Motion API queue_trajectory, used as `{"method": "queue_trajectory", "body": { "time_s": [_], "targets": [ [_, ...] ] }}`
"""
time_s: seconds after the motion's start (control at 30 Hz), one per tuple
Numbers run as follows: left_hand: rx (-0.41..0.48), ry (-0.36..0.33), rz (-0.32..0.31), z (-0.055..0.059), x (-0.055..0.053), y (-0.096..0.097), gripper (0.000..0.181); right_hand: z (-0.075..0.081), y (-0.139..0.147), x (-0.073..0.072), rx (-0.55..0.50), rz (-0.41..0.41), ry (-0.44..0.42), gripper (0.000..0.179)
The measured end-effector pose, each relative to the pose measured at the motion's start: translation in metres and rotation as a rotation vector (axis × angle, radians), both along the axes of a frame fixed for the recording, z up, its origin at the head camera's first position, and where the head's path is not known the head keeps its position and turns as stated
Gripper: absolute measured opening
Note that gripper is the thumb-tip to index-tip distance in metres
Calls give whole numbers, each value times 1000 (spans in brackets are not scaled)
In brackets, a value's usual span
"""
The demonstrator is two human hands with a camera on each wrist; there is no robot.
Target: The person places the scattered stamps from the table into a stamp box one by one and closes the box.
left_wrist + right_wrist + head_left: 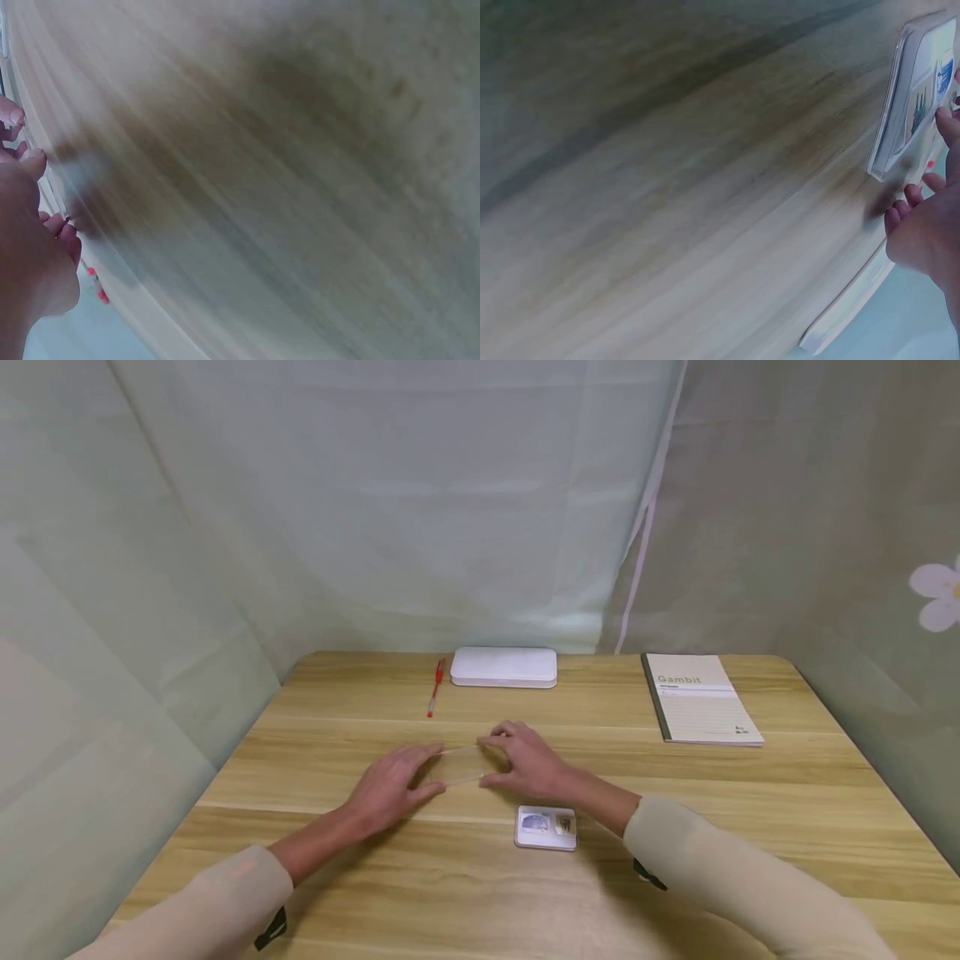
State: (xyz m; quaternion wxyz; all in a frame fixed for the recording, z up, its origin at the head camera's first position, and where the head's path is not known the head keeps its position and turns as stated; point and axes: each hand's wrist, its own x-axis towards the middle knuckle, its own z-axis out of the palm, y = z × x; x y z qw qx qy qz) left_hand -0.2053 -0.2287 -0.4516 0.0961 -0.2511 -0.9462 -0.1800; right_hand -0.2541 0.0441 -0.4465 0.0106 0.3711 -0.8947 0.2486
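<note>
Between my two hands is a clear, rectangular plastic piece, thin and see-through, with bright long edges. My left hand pinches its left end between thumb and fingers. At the other end, my right hand grips it the same way, thumb on the near side and fingers on the far side. A small white flat case with two stamp-like pictures lies on the table just below my right hand. In the right wrist view this case shows a clear rim, and my right thumb overlaps it.
At the table's back edge lies a white flat box, with a red pen to its left. A notebook marked "Gambit" lies at the back right. Pale curtains hang behind and beside the wood-grain table.
</note>
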Motion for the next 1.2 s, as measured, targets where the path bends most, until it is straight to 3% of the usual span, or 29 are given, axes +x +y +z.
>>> {"method": "queue_trajectory", "body": {
  "time_s": [0.37,0.77,1.2],
  "targets": [
    [-3,-8,-11,0,-1,0,62,-2,-7,-3,40,-11,28,62],
    [-28,11,-56,5,-3,1,60,2,-8,-6,32,-14,-10,59],
    [-32,56,-121,13,-9,17,56,14,17,0,15,-15,-35,64]
  ]
}}
